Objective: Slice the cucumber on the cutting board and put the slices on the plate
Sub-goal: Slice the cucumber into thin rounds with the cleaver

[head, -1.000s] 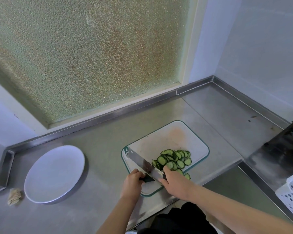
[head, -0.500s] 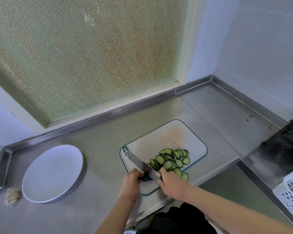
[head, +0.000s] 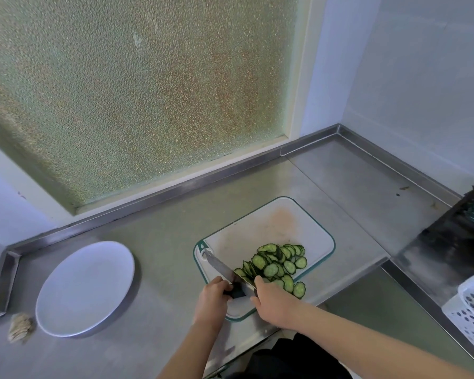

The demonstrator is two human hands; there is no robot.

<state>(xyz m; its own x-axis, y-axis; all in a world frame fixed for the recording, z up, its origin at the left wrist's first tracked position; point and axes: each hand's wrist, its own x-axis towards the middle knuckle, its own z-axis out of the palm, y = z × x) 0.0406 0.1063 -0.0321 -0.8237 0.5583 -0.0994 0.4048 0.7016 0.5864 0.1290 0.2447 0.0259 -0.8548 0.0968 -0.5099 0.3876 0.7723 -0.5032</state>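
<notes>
Slicing looked done: your left hand [head: 211,296] gripped the knife [head: 221,266], your right hand [head: 274,302], grip unclear, touched the cucumber slices [head: 277,265] on the cutting board [head: 271,228], lower centre; they needed carrying to the lower-left plate [head: 85,288]

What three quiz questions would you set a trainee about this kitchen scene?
1. True or false: the white plate already holds cucumber slices.
2. Which hand grips the handle of the knife?
3. The plate sits: A, left of the green-rimmed cutting board; B, right of it; C, on it.
Key: 1 false, the slices are all by the board; 2 the left hand; 3 A.
</notes>
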